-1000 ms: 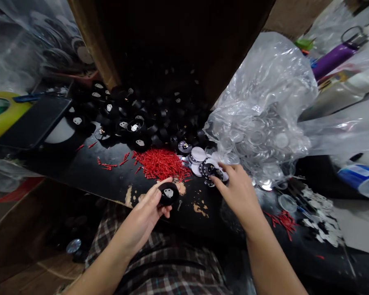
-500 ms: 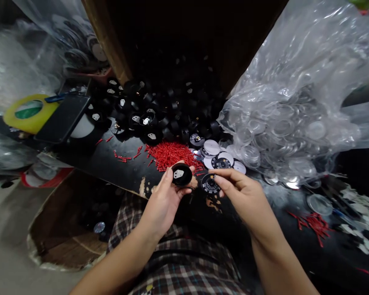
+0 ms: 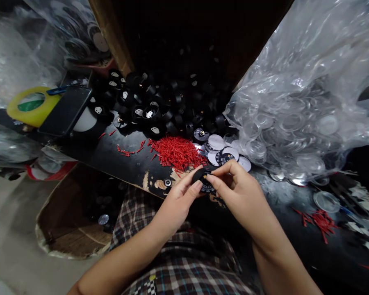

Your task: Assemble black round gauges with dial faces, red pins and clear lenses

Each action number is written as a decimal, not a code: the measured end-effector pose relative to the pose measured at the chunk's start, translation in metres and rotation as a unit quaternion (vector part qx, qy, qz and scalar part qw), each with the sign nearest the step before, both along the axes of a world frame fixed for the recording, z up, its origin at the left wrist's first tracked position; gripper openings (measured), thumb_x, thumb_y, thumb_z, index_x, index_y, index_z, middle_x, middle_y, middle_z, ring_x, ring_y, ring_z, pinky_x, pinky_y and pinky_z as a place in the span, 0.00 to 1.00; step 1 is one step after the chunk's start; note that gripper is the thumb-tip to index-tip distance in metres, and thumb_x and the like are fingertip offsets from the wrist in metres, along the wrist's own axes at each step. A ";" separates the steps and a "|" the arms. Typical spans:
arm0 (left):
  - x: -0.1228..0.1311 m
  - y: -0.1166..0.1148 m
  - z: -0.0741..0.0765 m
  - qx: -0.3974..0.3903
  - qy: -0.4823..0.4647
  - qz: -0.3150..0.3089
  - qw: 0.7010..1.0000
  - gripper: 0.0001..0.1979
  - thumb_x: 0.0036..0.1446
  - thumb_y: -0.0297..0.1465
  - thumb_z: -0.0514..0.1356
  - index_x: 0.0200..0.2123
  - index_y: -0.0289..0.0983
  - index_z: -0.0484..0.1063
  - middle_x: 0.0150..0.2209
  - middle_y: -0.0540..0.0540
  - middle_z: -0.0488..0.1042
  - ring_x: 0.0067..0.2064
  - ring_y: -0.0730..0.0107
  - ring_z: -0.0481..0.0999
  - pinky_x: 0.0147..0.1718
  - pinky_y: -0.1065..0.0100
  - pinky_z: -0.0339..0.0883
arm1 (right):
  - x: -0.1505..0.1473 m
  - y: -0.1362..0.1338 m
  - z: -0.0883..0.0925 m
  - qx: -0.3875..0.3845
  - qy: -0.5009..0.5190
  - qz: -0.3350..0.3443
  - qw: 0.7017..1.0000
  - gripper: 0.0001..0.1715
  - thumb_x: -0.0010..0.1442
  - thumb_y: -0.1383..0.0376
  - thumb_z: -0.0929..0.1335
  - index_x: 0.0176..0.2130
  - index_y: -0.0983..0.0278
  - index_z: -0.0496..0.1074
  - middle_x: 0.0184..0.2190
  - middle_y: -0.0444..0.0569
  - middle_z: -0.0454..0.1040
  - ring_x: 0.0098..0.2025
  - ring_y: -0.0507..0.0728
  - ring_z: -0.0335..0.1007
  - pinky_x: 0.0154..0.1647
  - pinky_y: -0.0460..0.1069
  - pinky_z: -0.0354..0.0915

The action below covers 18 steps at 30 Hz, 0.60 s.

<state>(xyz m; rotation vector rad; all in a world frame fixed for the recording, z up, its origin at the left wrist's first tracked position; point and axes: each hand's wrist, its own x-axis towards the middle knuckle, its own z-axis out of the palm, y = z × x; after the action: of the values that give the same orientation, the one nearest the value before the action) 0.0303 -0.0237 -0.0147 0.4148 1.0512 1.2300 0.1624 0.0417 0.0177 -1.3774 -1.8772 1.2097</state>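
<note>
My left hand (image 3: 184, 192) is closed around a round black housing (image 3: 198, 175), its thumb on the near side. In my right hand (image 3: 233, 184) a black printed dial disc (image 3: 208, 184) is pinched between thumb and fingers, brought against the housing's open face. The fingers partly cover both parts, so whether the disc sits inside the rim cannot be made out. Just beyond the hands lie a heap of small red pointers (image 3: 175, 151) and a stack of white and black dial discs (image 3: 227, 153).
Many black housings (image 3: 153, 110) are heaped at the back before a dark box. A plastic bag of clear round covers (image 3: 283, 127) lies at right, near loose red pointers (image 3: 321, 223). At left are a yellow tape roll (image 3: 15, 106) and a phone (image 3: 66, 110); a carton (image 3: 64, 221) stands below.
My left hand has moved right and tilted the housing, and the dial disc in my right hand now meets it. A small round part on the table edge has come into sight.
</note>
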 end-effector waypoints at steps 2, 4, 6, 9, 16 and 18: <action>-0.004 0.001 0.000 -0.001 0.002 -0.021 1.000 0.18 0.57 0.37 0.62 0.51 0.47 0.74 0.58 0.48 0.69 0.59 0.56 0.67 0.50 0.63 0.69 | 0.002 0.001 0.003 -0.001 -0.007 0.019 1.000 0.07 0.59 0.62 0.68 0.30 0.61 0.66 0.25 0.43 0.71 0.28 0.54 0.69 0.29 0.48 0.64; -0.007 0.002 0.001 0.005 -0.002 -0.034 0.999 0.18 0.56 0.36 0.62 0.50 0.45 0.74 0.58 0.47 0.69 0.58 0.55 0.68 0.48 0.62 0.70 | 0.003 0.002 0.006 0.001 -0.022 0.034 0.999 0.07 0.59 0.63 0.67 0.30 0.61 0.66 0.26 0.44 0.72 0.29 0.54 0.69 0.29 0.48 0.63; -0.008 0.002 0.001 0.011 -0.007 -0.044 0.999 0.17 0.56 0.36 0.63 0.50 0.45 0.75 0.57 0.47 0.69 0.57 0.56 0.69 0.47 0.63 0.71 | 0.003 0.003 0.009 0.006 -0.038 0.042 0.998 0.07 0.60 0.63 0.67 0.30 0.61 0.66 0.27 0.44 0.72 0.29 0.53 0.68 0.29 0.48 0.63; -0.008 0.001 0.000 0.013 -0.008 -0.050 0.999 0.18 0.56 0.36 0.62 0.50 0.45 0.74 0.57 0.47 0.70 0.55 0.58 0.70 0.47 0.63 0.71 | 0.003 0.003 0.007 0.011 -0.054 0.040 0.998 0.07 0.59 0.63 0.67 0.30 0.61 0.65 0.26 0.44 0.71 0.27 0.53 0.67 0.28 0.48 0.62; -0.002 -0.006 -0.005 0.019 0.040 -0.067 0.997 0.18 0.55 0.30 0.61 0.50 0.39 0.71 0.51 0.44 0.74 0.53 0.59 0.72 0.48 0.62 0.70 | 0.010 -0.015 -0.012 -0.068 -0.012 0.023 0.997 0.11 0.59 0.59 0.67 0.40 0.61 0.65 0.35 0.46 0.72 0.32 0.53 0.71 0.32 0.48 0.68; -0.003 -0.009 -0.006 0.033 0.092 -0.091 0.991 0.17 0.56 0.28 0.58 0.50 0.38 0.70 0.49 0.44 0.75 0.50 0.62 0.74 0.49 0.62 0.69 | 0.012 -0.022 -0.015 -0.082 0.014 0.035 0.996 0.09 0.61 0.61 0.65 0.42 0.61 0.65 0.36 0.47 0.72 0.34 0.53 0.72 0.34 0.48 0.69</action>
<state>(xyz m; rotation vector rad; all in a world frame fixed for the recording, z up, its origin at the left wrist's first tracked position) 0.0271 -0.0328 -0.0202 0.6716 1.1059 1.0807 0.1742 0.0202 0.0030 -1.3798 -1.8551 1.4390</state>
